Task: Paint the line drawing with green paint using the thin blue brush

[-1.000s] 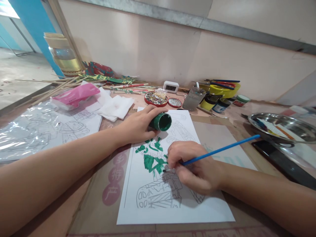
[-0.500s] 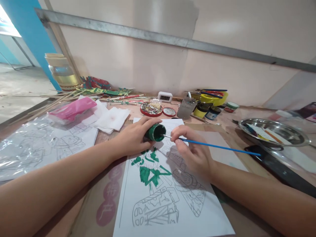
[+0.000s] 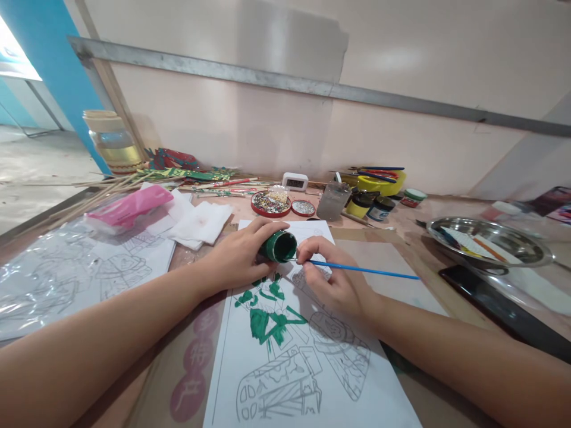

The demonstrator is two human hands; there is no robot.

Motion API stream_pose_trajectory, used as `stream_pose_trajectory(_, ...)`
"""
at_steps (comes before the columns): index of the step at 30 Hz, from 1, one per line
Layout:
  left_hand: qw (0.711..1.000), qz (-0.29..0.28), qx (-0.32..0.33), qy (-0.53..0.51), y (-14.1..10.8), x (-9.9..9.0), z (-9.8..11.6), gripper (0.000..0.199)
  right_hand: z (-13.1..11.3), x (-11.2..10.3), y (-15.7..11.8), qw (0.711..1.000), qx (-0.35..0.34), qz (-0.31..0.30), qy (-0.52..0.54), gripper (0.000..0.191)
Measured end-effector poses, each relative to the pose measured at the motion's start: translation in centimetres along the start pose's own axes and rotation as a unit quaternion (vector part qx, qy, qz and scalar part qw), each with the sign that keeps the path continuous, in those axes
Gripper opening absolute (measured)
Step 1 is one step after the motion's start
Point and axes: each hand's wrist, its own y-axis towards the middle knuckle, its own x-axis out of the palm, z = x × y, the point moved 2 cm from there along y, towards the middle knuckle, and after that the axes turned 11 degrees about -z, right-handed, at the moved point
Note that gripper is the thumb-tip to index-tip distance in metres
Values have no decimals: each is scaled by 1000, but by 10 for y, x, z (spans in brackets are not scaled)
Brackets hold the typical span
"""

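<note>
My left hand (image 3: pixel 244 249) is closed around a small jar of green paint (image 3: pixel 282 246), tilted so that its mouth faces right. A thin paintbrush (image 3: pixel 363 268) with a blue handle is pinched in my right hand (image 3: pixel 332 276). Its tip sits at the jar's mouth, and the bristles are hidden. Beneath both hands lies a white sheet with line drawings (image 3: pixel 285 380). Some shapes on its upper left part are filled with green paint (image 3: pixel 267 324).
Sequin-filled red lids (image 3: pixel 273 203), a white digital clock (image 3: pixel 295 181), a cloudy water cup (image 3: pixel 333 201) and paint jars (image 3: pixel 359 203) stand behind. At right are a steel bowl (image 3: pixel 530 244) and a black phone-like slab (image 3: pixel 495 309). Folded tissues (image 3: pixel 200 223) and a pink packet (image 3: pixel 129 208) lie left.
The brush has moved left and deeper towards the jar's mouth, with my right hand closer to the jar. The view has tilted slightly upward.
</note>
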Motion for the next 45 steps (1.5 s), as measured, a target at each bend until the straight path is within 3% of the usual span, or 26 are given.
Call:
stream_pose_trajectory(12,1000,1,-3,2,0,0,0,68,-1,0,0,1000,3,5,2,13)
stream_pose_trajectory(21,1000,8,14,4,1,1,-1,69,-15,-10,-9,994,-47,61,79,19)
stream_pose_trajectory(26,1000,11,9,2,2,1,0,71,-26,-7,-13,987,-113,-11,110,17)
stream_pose_trajectory(34,1000,9,18,2,3,1,2,72,-36,-2,-18,971,-160,-135,117,17)
stream_pose_trajectory(45,1000,6,19,2,2,-1,3,71,-35,1,-18,963,-166,-183,110,15)
